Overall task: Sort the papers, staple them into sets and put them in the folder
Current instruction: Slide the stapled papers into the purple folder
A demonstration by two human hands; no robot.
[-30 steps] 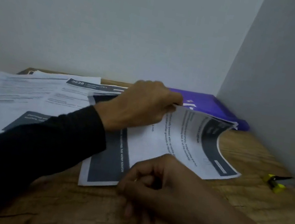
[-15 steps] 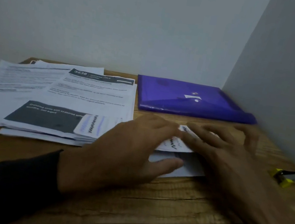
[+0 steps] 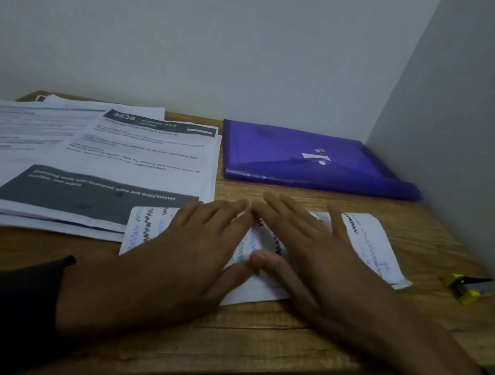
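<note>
My left hand (image 3: 173, 250) and my right hand (image 3: 321, 265) lie flat, fingers spread, on a sheet with zigzag marks (image 3: 367, 243) near the table's front edge. Their fingertips nearly meet over the sheet's middle, which they hide. A stack of printed papers (image 3: 132, 161) with dark header bands lies to the left, touching the zigzag sheet's left end. More white sheets (image 3: 3, 130) spread at the far left. A purple folder (image 3: 309, 161) lies shut at the back right. A yellow and black stapler (image 3: 468, 286) rests at the right edge.
The wooden table (image 3: 280, 333) sits in a corner. One wall (image 3: 200, 32) stands behind it and another wall (image 3: 485, 129) close on the right. Bare wood shows between the folder and my hands.
A second ago my left hand held a curled sheet up while the right was fisted below. Both hands then flattened onto the zigzag sheet, and have since spread slightly wider.
</note>
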